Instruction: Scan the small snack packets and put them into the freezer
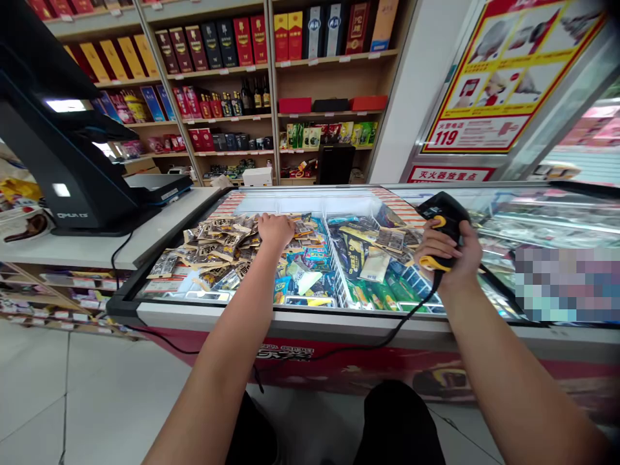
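A long chest freezer (310,318) runs across the shop, its left compartments heaped with wrapped ice creams (227,248). To the far left a black till screen (58,168) stands on the counter. The left hand (274,230) reaches down among the wrappers, fingers curled under, grip unclear. The right hand (448,254) is clamped round a black and yellow barcode scanner (443,223) above the freezer's right side

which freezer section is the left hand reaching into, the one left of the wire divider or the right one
The left section: the left hand rests on its brown-and-white packets, left of the wire divider. The right section, with green packets, lies below the scanner in the right hand.
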A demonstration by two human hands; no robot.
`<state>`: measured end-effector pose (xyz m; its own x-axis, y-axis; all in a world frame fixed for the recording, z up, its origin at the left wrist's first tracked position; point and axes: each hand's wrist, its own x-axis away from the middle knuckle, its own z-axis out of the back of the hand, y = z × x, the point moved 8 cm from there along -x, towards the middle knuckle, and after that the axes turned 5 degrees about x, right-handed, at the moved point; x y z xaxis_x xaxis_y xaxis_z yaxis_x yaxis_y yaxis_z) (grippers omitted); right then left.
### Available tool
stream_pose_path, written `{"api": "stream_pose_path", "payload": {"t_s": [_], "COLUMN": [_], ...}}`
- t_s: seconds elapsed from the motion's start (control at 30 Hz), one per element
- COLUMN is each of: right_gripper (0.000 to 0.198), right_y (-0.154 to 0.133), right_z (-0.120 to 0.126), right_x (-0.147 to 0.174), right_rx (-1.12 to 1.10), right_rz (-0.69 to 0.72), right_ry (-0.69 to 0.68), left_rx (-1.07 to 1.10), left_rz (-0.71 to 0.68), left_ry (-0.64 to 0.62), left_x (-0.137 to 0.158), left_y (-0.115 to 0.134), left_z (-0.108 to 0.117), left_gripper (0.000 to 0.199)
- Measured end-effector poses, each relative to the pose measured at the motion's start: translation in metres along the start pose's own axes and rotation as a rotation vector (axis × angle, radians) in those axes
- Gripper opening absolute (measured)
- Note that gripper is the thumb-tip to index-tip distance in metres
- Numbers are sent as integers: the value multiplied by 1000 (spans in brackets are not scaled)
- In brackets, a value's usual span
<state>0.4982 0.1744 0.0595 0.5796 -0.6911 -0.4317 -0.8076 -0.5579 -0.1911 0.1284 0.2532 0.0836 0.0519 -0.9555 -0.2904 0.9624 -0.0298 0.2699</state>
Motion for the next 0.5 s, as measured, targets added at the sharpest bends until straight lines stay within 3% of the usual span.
{"api": "stream_pose_path", "payload": {"t_s": [0.2,0.5], "right_gripper": [38,37], "right_y": [-3,-8], "right_z": [3,9], "right_x": [2,7], "right_rx": [37,141], "right_rz": [94,201], "right_ry": [84,205], "left_rx": [8,71], "left_rz": [-43,0], "left_ry": [-15,201], "left_x": [-2,5], "left_y": [3,-2], "left_z": [-5,21], "left_gripper": [54,31]}}
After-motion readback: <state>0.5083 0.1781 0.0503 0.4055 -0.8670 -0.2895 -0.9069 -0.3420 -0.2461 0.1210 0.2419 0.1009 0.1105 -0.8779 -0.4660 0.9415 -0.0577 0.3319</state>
